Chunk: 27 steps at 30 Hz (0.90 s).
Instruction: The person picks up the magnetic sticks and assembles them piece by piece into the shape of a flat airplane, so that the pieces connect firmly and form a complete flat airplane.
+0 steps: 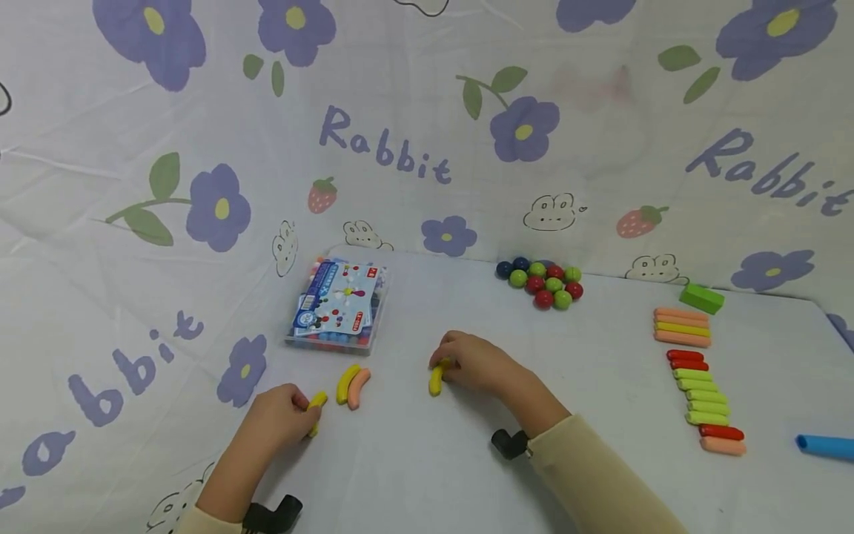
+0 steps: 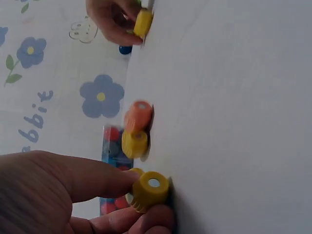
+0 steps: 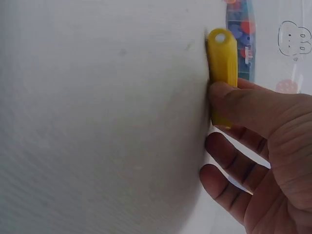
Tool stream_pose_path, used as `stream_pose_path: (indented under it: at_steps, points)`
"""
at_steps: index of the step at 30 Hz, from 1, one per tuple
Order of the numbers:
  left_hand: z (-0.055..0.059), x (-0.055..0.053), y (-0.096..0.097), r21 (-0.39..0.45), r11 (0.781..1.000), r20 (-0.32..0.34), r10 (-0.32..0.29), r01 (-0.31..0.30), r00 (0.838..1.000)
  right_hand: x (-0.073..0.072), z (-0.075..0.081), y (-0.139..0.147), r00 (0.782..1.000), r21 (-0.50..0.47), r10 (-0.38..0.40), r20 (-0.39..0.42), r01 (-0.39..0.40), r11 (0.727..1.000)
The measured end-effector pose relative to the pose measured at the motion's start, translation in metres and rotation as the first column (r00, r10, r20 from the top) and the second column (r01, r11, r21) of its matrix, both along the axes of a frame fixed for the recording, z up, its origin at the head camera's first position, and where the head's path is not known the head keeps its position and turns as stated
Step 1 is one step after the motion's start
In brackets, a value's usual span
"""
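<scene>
My left hand (image 1: pixel 282 417) pinches a curved yellow magnetic stick (image 1: pixel 318 400) between thumb and fingers, low over the white table. In the left wrist view that yellow stick (image 2: pixel 153 189) shows a round metal end. Just right of it, a curved yellow stick (image 1: pixel 345 384) and a curved orange stick (image 1: pixel 359 389) lie side by side. My right hand (image 1: pixel 470 363) is farther right and pinches another curved yellow stick (image 1: pixel 436 381). The right wrist view shows this yellow stick (image 3: pixel 224 58) under the thumb, close to the tabletop, its metal tip facing the camera.
A clear plastic box (image 1: pixel 336 305) with a printed sheet stands at the back left. Dark blue, green and red balls (image 1: pixel 554 285) cluster at the back. Rows of straight coloured sticks (image 1: pixel 703 397), a green block (image 1: pixel 702 299) and a blue tube (image 1: pixel 826 446) lie at right.
</scene>
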<state>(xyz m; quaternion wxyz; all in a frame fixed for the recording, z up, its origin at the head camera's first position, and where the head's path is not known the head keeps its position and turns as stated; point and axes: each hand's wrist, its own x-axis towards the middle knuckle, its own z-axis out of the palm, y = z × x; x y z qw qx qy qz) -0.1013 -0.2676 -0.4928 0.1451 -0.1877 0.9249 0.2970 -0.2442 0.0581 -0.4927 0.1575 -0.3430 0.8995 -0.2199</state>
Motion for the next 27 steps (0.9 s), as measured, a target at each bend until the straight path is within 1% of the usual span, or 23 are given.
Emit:
stream_pose_path:
  at_steps: [3,6,9,12,15,17,21,24,27]
  points:
    - [-0.002,0.017,0.009,0.043,0.999,0.059,-0.014,0.012,0.998,0.000,-0.003,0.003,0.999,0.004,-0.035,0.006,0.035,0.999]
    - [-0.002,0.031,0.026,0.094,0.995,0.112,-0.038,0.027,0.993,0.000,-0.006,0.008,0.997,0.012,-0.082,0.002,0.082,0.997]
    - [-0.002,0.037,0.047,0.140,0.988,0.130,-0.085,0.066,0.988,-0.002,-0.008,0.014,0.994,0.019,-0.113,-0.005,0.113,0.993]
    - [-0.003,0.035,0.070,0.176,0.975,0.134,-0.159,0.134,0.978,-0.005,-0.010,0.021,0.990,0.018,-0.138,-0.003,0.138,0.990]
    - [-0.007,0.028,0.092,0.202,0.960,0.129,-0.222,0.193,0.967,-0.009,-0.011,0.027,0.987,0.012,-0.162,0.014,0.162,0.987]
    - [-0.008,0.020,0.106,0.206,0.953,0.122,-0.251,0.223,0.960,-0.012,-0.011,0.031,0.984,0.005,-0.177,0.023,0.177,0.984]
    - [-0.009,-0.001,0.128,0.164,0.943,0.048,-0.302,0.291,0.952,-0.017,-0.012,0.037,0.982,-0.018,-0.189,0.026,0.189,0.982]
    - [-0.009,-0.019,0.142,0.115,0.939,-0.009,-0.324,0.323,0.946,-0.019,-0.011,0.040,0.983,-0.044,-0.182,0.032,0.183,0.982]
    - [-0.009,-0.035,0.152,0.087,0.945,-0.037,-0.314,0.316,0.949,-0.018,-0.011,0.041,0.984,-0.063,-0.172,0.036,0.174,0.983]
